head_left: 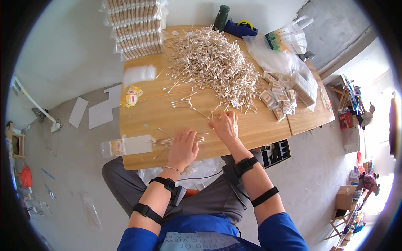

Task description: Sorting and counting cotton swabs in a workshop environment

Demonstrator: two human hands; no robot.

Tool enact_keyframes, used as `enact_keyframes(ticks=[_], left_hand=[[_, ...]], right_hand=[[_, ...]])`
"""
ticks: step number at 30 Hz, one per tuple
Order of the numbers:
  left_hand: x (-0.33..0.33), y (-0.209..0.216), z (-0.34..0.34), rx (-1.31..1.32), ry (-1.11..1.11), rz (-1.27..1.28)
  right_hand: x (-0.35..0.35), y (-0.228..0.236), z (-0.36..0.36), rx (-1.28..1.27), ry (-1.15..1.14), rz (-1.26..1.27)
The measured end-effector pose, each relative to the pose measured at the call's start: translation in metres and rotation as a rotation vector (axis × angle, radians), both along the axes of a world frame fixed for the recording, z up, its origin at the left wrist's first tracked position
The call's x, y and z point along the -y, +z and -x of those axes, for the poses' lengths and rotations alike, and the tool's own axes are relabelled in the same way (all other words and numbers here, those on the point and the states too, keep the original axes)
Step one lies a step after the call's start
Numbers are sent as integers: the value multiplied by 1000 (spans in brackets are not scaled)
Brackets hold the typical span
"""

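A large heap of cotton swabs [213,58] covers the far middle of the wooden table [163,113]. Near the front edge, my left hand [183,148] is palm down, its fingers bent over a small bunch of swabs [160,141]. Swab ends stick out on both sides of that hand. My right hand [227,126] is at the near edge of the heap, thumb apart from the curled fingers, beside a few loose swabs [202,113]. Left of my left hand lies a clear plastic sleeve [144,144] with a yellow label card [117,147] at its outer end.
Packed swab bundles [136,29] are stacked at the back left, above clear bags [139,74] and yellow cards [132,96]. Small swab packs [278,98] lie at the right by a large plastic bag [272,56]. A dark green bottle [221,17] and blue tape dispenser [240,29] stand behind.
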State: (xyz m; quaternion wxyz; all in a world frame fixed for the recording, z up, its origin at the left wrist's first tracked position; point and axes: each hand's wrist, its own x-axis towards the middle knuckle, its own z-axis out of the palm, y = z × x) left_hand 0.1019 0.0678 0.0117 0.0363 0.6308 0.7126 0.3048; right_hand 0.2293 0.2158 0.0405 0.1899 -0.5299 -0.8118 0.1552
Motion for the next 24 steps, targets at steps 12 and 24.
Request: enact_keyframes(ticks=[12,24], left_hand=[[0,0,2,-8,2,-10],[1,-1,1,-20,19,5]], right_hand=[[11,-39,6,-130,151,-216],[4,-7,14,175,137,122]])
